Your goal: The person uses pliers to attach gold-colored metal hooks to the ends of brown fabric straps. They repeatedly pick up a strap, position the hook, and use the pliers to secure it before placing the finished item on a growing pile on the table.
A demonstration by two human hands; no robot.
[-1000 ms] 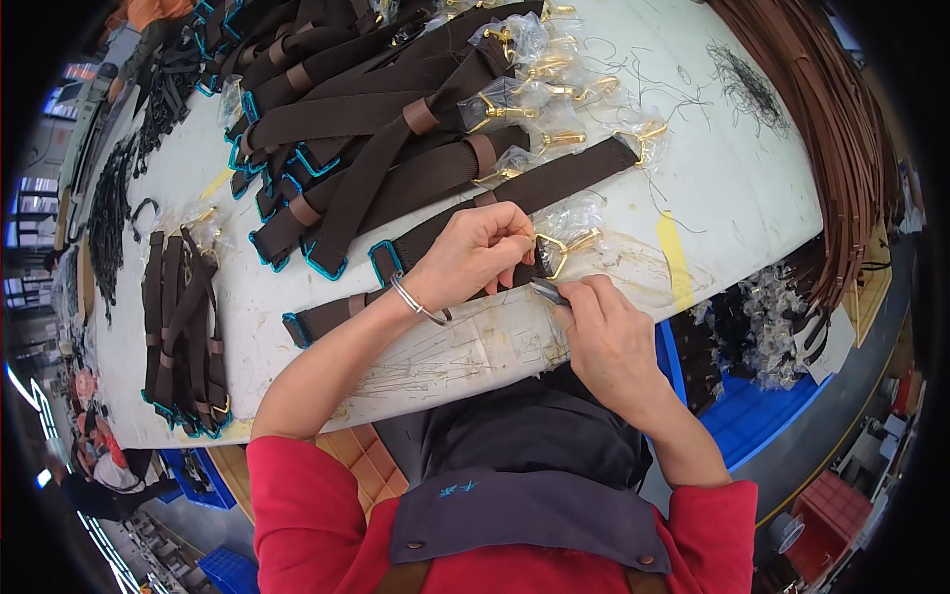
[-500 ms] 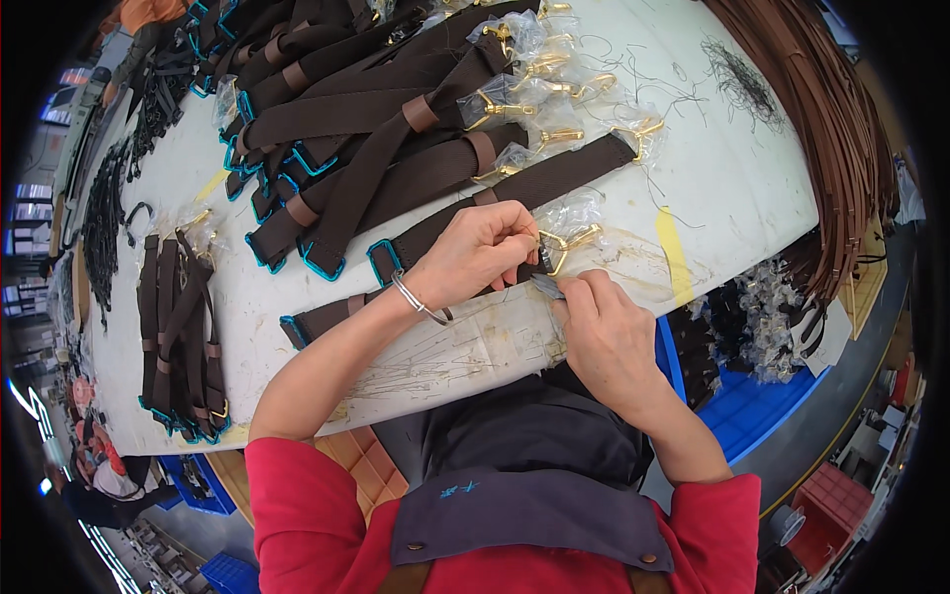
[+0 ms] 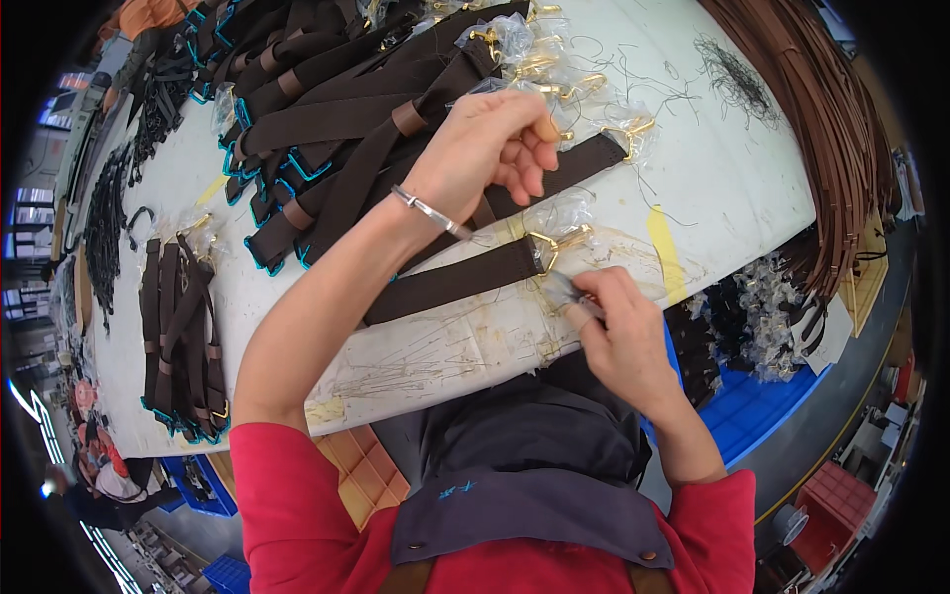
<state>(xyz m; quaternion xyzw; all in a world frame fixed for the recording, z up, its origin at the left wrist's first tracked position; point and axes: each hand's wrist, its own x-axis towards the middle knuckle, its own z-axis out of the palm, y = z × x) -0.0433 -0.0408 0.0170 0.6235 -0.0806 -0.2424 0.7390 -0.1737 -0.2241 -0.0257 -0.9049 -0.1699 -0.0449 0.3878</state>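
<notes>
A dark brown webbing strap (image 3: pixel 455 284) lies across the near part of the table. Its right end carries a gold metal hook (image 3: pixel 560 240) partly wrapped in clear plastic. My left hand (image 3: pixel 500 144) is raised above the neighbouring straps, thumb and forefinger pinched together and the other fingers curled. Whatever that pinch holds, if anything, is too small to make out. Just below the hook, my right hand (image 3: pixel 625 332) closes round small grey metal thread snips (image 3: pixel 564 289), mostly covered by the fingers. Neither hand touches the near strap.
A heap of similar straps (image 3: pixel 336 129) with blue-covered buckles fills the back left. A smaller bundle (image 3: pixel 178 327) lies at the left. Long brown strips (image 3: pixel 811 119) hang over the right edge, near a tangle of dark thread (image 3: pixel 737 79). A blue crate (image 3: pixel 762 426) stands below.
My left hand has lifted off the strap end, up and away from me. My right hand with the snips has drawn back slightly right and down from the strap.
</notes>
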